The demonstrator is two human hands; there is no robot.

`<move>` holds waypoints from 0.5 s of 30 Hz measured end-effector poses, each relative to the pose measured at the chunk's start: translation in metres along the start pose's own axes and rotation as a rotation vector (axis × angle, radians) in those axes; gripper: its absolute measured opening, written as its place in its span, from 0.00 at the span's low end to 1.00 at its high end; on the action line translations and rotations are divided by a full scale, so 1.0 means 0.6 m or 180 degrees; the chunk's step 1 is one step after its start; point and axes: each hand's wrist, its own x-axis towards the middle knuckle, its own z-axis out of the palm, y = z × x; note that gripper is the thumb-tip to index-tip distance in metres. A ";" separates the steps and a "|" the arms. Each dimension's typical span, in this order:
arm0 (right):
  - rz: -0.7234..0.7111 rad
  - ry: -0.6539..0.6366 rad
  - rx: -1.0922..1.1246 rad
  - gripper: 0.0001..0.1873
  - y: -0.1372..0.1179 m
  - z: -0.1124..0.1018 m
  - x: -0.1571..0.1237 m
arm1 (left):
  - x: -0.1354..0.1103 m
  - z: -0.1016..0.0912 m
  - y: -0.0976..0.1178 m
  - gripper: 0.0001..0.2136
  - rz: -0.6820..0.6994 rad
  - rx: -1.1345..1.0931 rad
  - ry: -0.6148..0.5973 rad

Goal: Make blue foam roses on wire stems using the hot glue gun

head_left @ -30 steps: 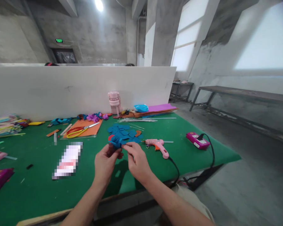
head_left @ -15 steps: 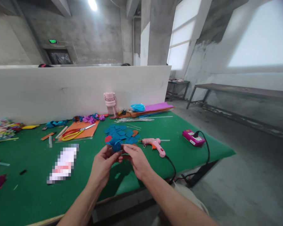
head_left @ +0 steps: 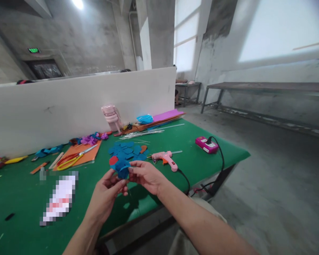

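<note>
Between my hands, above the green table, is a blue felt flower [head_left: 122,168]. My left hand [head_left: 108,187] pinches it from below and the left. The fingers of my right hand [head_left: 145,175] close on its right edge. Just behind lies a pile of cut blue felt pieces [head_left: 126,150], with a red round piece [head_left: 113,161] at its near left and a brown piece [head_left: 143,148] at its right. A pink glue gun [head_left: 164,157] rests on the table right of the pile, its nozzle pointing left.
Scissors [head_left: 73,159] lie on orange sheets [head_left: 90,154] at left. Thin wires [head_left: 143,134], a pink bottle [head_left: 111,117] and a blue packet [head_left: 145,119] sit near the white partition [head_left: 77,102]. A magenta power socket [head_left: 206,144] with a black cord stands at the table's right.
The view has turned a little right, so the table things sit further left. Both hands still hold the blue felt flower, which shows slightly more turned.
</note>
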 end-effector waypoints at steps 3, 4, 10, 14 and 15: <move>-0.0156 0.0153 -0.0285 0.18 -0.003 -0.004 -0.001 | 0.002 0.002 -0.002 0.15 0.0118 0.0190 0.0177; -0.0191 0.0208 -0.0363 0.17 -0.004 -0.005 -0.001 | 0.003 0.002 -0.002 0.15 0.0165 0.0267 0.0232; -0.0210 0.0336 -0.0344 0.13 -0.014 -0.010 -0.005 | 0.003 0.011 0.000 0.16 0.0211 0.0371 0.0397; 0.0051 0.0317 -0.0236 0.11 -0.009 -0.010 -0.005 | 0.001 0.020 0.006 0.23 0.0125 0.0134 0.0566; 0.0106 0.0271 -0.0172 0.11 -0.007 -0.009 -0.004 | 0.000 0.021 0.007 0.23 0.0109 0.0133 0.0551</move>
